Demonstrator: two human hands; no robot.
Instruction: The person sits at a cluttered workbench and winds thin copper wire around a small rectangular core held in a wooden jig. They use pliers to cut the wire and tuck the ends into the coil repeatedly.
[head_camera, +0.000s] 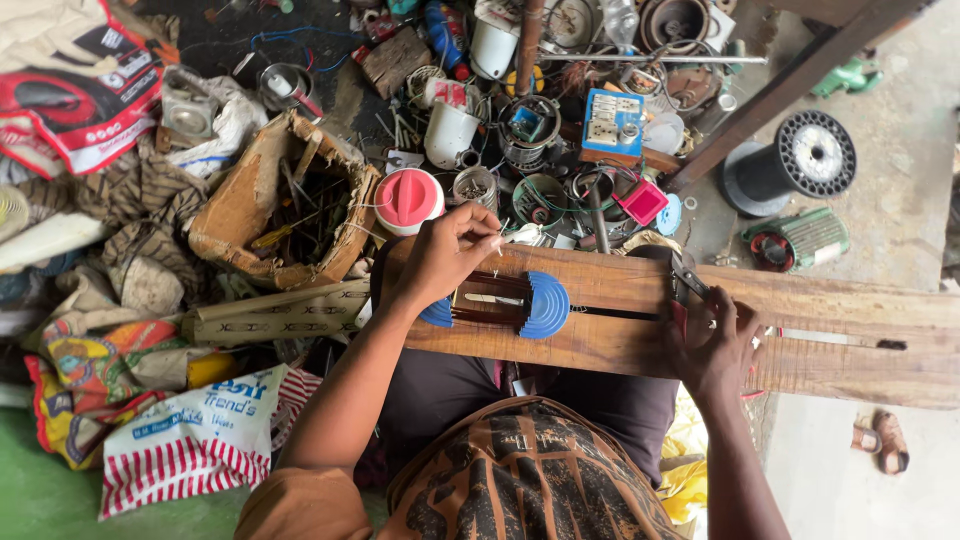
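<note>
Torn cardboard box of tools, red-and-white round lid just right of it, white plastic pot above that lid, black wire spool far right, striped printed bag below the box

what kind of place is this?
Likely a small electrical repair or motor-winding workshop, worked at floor level. A black wire spool stands on the concrete, loose metal parts and coils litter the floor, and the left hand works a blue-ended winding former on a long wooden plank.
</note>
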